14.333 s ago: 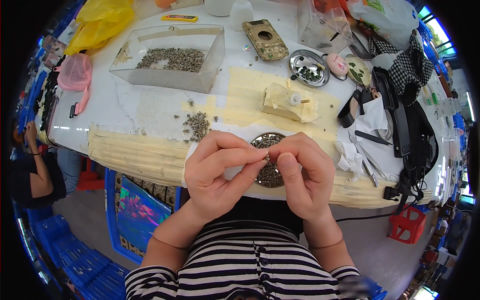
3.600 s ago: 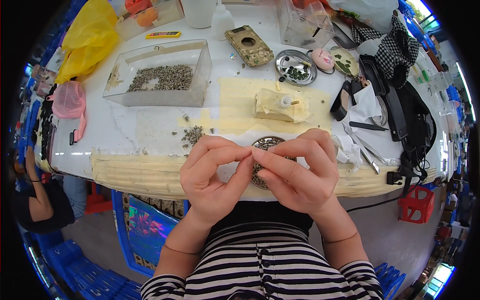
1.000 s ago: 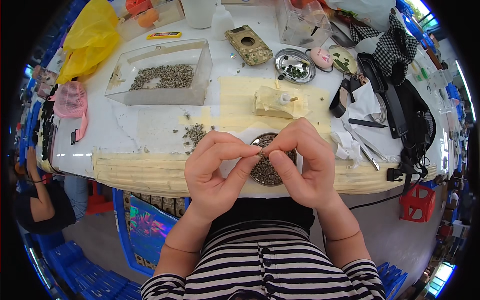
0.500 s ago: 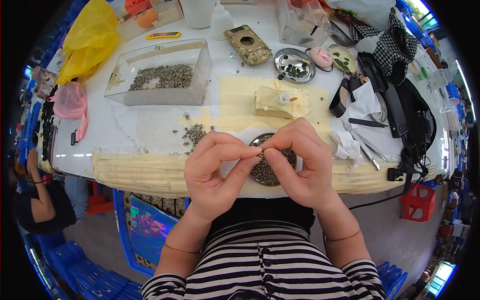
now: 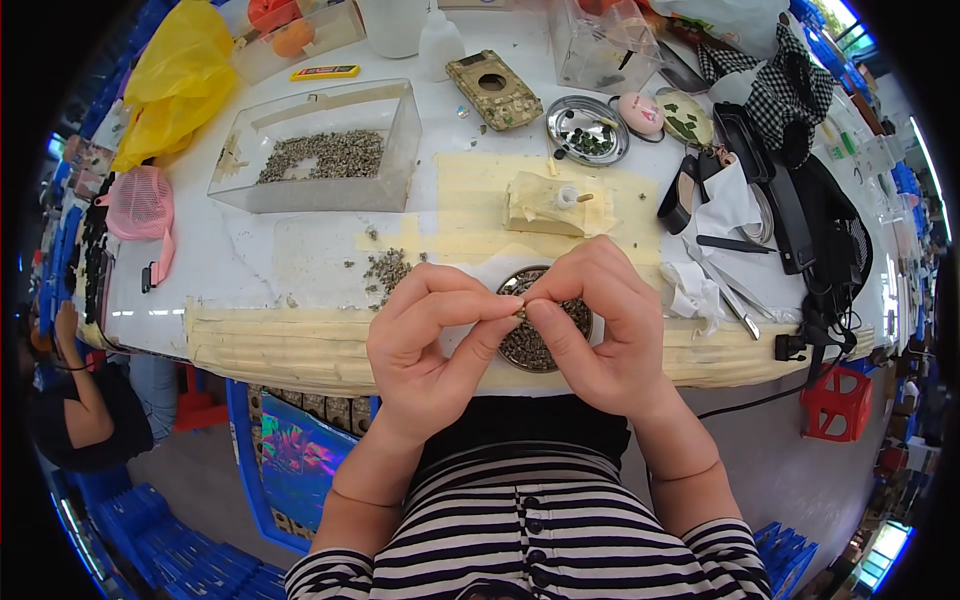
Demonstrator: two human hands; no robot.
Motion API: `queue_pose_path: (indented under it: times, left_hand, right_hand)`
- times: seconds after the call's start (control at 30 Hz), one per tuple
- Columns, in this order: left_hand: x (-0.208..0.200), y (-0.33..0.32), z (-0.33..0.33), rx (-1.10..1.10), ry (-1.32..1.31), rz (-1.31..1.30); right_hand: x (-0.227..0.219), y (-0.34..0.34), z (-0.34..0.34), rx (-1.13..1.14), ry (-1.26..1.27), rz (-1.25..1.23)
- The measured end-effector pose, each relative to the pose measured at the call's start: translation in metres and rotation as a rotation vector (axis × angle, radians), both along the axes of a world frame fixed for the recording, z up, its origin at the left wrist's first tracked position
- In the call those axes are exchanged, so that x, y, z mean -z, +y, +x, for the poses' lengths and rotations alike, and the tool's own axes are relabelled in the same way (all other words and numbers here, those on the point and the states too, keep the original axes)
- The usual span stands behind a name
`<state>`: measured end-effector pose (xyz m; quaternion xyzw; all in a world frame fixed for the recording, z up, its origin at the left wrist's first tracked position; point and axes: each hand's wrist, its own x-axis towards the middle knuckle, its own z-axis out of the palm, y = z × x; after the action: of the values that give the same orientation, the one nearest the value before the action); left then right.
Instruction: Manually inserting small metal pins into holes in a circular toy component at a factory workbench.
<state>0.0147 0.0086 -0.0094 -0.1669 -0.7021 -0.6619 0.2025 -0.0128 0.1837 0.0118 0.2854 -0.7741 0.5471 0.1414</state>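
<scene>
My left hand (image 5: 435, 340) and my right hand (image 5: 605, 325) meet fingertip to fingertip above a round metal dish (image 5: 503, 350). Between their pinched thumbs and forefingers is a tiny brass-coloured piece (image 5: 521, 312), mostly hidden by the fingers, so its kind does not show. Many small grey-brown pieces (image 5: 530, 350) fill the dish below. Left of my left hand, a loose heap of similar pieces (image 5: 388, 272) lies on the table. Just beyond my hands stands a tape-wrapped block (image 5: 540, 212) with a white nozzle-like peg (image 5: 570, 197) on top.
A clear plastic box (image 5: 390, 190) with more small pieces stands at the far left. Beyond the block are a camouflage-patterned case (image 5: 495, 90) and a metal dish of dark green bits (image 5: 620, 152). Tweezers (image 5: 735, 305), black straps (image 5: 790, 220) and tissue (image 5: 692, 292) lie right. A person (image 5: 90, 410) sits left.
Hardly anything differs. My fingertips have shifted very slightly, and a little more of the brass-coloured piece shows between them.
</scene>
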Motion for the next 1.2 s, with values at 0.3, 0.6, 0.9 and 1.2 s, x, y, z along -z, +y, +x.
queue_pose_path:
  times: [0.3,0.6,0.9,1.2]
  left_hand:
    - [0.001,0.000,0.000,-0.020,0.005,-0.024]
    - [0.001,-0.001,0.001,-0.014,-0.018,-0.004]
    - [-0.002,0.002,-0.002,-0.018,-0.047,-0.114]
    - [-0.004,0.006,-0.003,-0.056,-0.054,-0.217]
  right_hand:
    - [-0.002,0.000,0.000,0.004,0.021,-0.020]
    - [0.001,0.001,-0.001,0.007,0.042,0.021]
    - [-0.004,0.048,0.010,0.375,0.218,0.176]
    - [-0.012,0.055,0.018,0.324,0.195,0.276]
